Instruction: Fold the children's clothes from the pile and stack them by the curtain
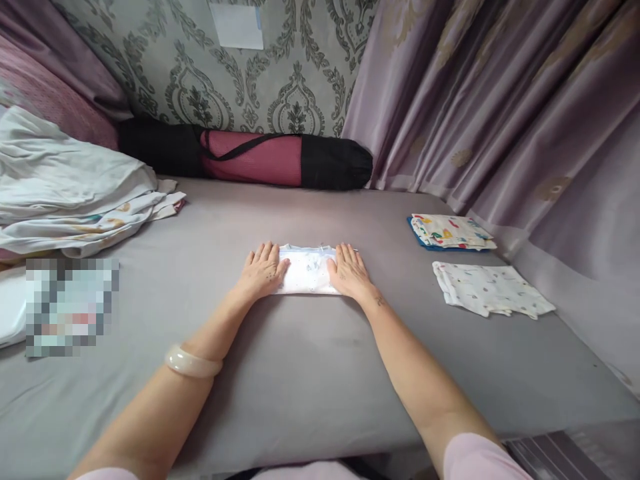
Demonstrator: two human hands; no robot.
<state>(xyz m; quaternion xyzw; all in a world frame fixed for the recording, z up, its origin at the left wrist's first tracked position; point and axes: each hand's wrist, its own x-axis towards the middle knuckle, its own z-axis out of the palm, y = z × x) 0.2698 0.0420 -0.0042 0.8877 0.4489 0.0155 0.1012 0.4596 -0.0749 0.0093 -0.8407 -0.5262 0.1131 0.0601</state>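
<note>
A small white garment with a faint print (309, 272) lies folded into a flat rectangle on the grey sheet (300, 373), straight in front of me. My left hand (263, 270) rests flat over its left end, fingers stretched forward and thumb on the cloth. Over the right end lies my right hand (351, 272), also flat with its fingers extended. Both palms touch the cloth, and neither hand grips it. The garment's two ends are partly hidden under my hands. Light trim shows along its far edge.
Folded printed clothes (453, 231) and a white patterned garment (493, 289) lie at the right. A loose pile of clothes (70, 180) sits at the left, above a blurred item (73, 307). A black and red long bag (250, 157) lies along the wall.
</note>
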